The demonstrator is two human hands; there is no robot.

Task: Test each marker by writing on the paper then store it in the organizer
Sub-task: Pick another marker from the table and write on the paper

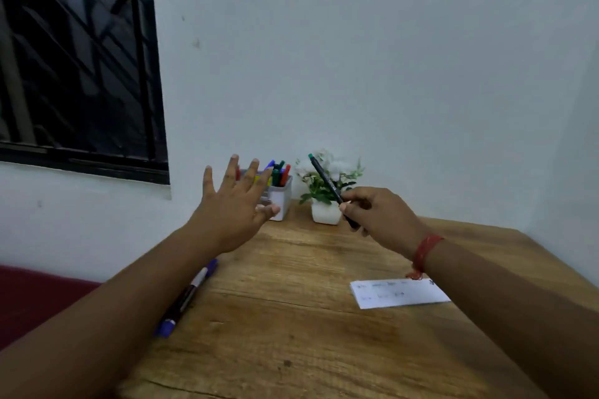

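Down at the left edge of the worktop (291,317), two pens (188,296) lie flat, likely waiting for their test. Next, the left hand (231,207) is up with its grip wide, fingers spread in front of the organizer (281,201), holding nothing. Further right, the right hand (379,214) pinches a marker (325,181), tilted up by the plant (327,185), maybe to drop it in. Last, the paper (398,293) lies flat with writing on it.

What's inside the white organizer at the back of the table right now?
The organizer holds several markers standing up: blue, green and red caps show. The left hand covers its left part, so anything there is hidden.
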